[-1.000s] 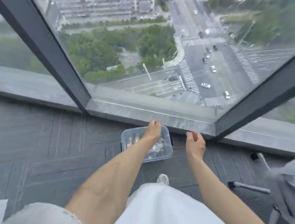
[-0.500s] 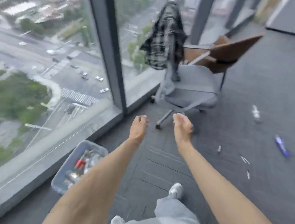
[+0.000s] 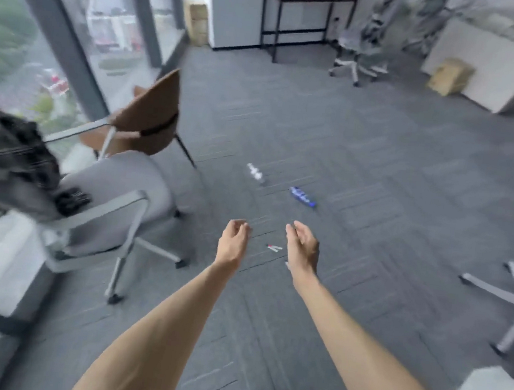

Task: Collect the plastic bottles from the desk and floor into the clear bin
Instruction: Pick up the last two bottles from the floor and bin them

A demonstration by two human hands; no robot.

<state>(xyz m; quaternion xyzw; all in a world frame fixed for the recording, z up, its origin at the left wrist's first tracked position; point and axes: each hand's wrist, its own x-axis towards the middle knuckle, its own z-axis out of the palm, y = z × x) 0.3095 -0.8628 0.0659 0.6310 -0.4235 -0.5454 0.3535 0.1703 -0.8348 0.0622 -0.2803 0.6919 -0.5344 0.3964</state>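
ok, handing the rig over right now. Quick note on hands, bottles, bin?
Left hand: empty, fingers loosely curled.
Right hand: empty, relaxed. Both are held out over the carpet.
Bottles: a pale bottle and a blue bottle lie on the carpet beyond the hands, apart from each other.
The clear bin is out of view, so what is done cannot be told.
Left: pick up both bottles and carry them to the bin. The small red-and-white item between the hands is too small to identify.
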